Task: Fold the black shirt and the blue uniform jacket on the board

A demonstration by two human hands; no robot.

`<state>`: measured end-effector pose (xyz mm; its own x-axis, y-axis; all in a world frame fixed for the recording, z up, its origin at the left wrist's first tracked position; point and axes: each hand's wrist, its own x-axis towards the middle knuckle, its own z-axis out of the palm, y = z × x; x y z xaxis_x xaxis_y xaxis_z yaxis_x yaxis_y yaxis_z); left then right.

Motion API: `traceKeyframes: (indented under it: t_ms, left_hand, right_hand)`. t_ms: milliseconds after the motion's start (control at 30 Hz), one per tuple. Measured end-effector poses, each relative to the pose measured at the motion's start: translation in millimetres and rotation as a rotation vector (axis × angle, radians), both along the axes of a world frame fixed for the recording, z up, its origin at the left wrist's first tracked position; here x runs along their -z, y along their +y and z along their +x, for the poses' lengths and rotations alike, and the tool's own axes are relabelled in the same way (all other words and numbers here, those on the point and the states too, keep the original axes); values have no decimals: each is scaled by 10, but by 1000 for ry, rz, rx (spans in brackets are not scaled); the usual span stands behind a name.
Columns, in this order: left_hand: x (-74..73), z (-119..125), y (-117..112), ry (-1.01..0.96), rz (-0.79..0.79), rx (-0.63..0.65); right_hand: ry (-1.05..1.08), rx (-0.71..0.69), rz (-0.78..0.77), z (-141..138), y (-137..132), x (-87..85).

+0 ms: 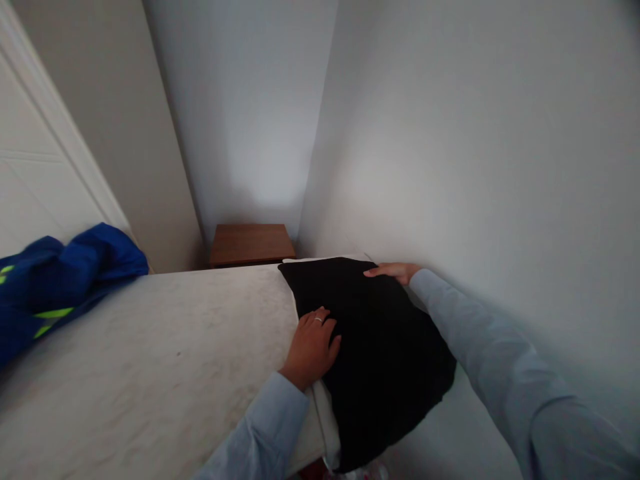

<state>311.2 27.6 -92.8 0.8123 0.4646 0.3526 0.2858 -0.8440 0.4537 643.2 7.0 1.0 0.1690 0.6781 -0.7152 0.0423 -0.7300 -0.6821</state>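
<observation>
Right sleeve (pixel 487 343) closest; left hand (pixel 313 347), fingers slightly apart, rests on black cloth (pixel 385 353); right hand (pixel 396 270), can't tell whether clamped; even pressure should keep it smooth.

dim, soft light, palest on the right-hand wall (pixel 400 153); the black cloth (pixel 385 347) shows little detail, the blue cloth (pixel 95 260) looks blurred, and the top right corner darkens.

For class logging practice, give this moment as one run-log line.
left hand: on black fabric; right hand: on its far right corner; blue fabric: at left
</observation>
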Motion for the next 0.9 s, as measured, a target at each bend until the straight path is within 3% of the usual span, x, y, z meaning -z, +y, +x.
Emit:
traceKeyframes:
  t_ms: [133,267,400,467,533,633,800,900]
  left_hand:
    - [49,15,29,-49,-3,-13]
    - [59,23,46,-123,9,-58]
    - [50,20,39,-156,30,-146]
    - [57,24,33,-149,50,-192]
    - [70,32,28,-130,71,-238]
    - [82,42,22,-88,88,-288]
    - [59,42,1,-16,101,-322]
    - [51,36,-39,18,113,-323]
  right_hand:
    - [-95,-55,-35,3,34,-5]
    - [-83,-85,213,-1,87,-37]
    - [-112,32,424,70,0,-9]
    - [-170,105,397,137,-86,76]
    - [-225,139,264,211,-150,180]
    - [-154,164,133,303,-132,278]
    - [-36,311,249,333,148,240]
    - [-23,370,178,308,284,161]
